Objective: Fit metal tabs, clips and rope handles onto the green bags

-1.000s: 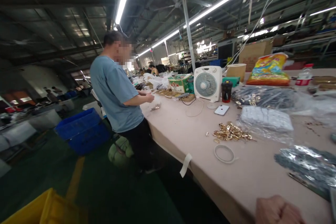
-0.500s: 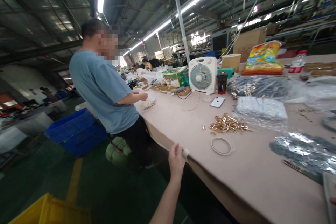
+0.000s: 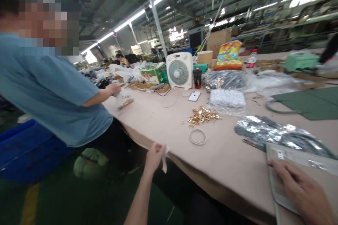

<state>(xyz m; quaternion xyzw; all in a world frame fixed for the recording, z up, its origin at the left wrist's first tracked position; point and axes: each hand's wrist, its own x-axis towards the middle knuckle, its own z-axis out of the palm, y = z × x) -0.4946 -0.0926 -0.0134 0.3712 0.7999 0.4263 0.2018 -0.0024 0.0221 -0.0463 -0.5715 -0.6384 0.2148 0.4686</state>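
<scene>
My left hand (image 3: 154, 156) is closed at the front edge of the table, with a thin white strip (image 3: 165, 161) hanging from the pinched fingers. The strip's material is hard to make out. Over at the lower right, my right hand (image 3: 298, 186) grips the left side of a flat grey-beige bag (image 3: 287, 154) with metal fittings. Behind the bag lie grey pieces in shiny clear plastic (image 3: 269, 126). A pale ring-shaped coil (image 3: 198, 137) and a heap of gold metal fittings (image 3: 202, 115) rest on the table between my hands.
A co-worker in a blue shirt (image 3: 50, 88) stands at the left by the table (image 3: 148, 116), handling a clear bag (image 3: 124, 101). A fan (image 3: 179, 71), a dark cup (image 3: 197, 77), a phone (image 3: 194, 96) and wrapped white goods (image 3: 227, 98) stand or lie farther back. Blue crates (image 3: 31, 154) sit on the floor.
The view has turned right, so the table's things and the co-worker appear farther left. My right hand and the bag have come into fuller view. The white strip now hangs from my left fingers.
</scene>
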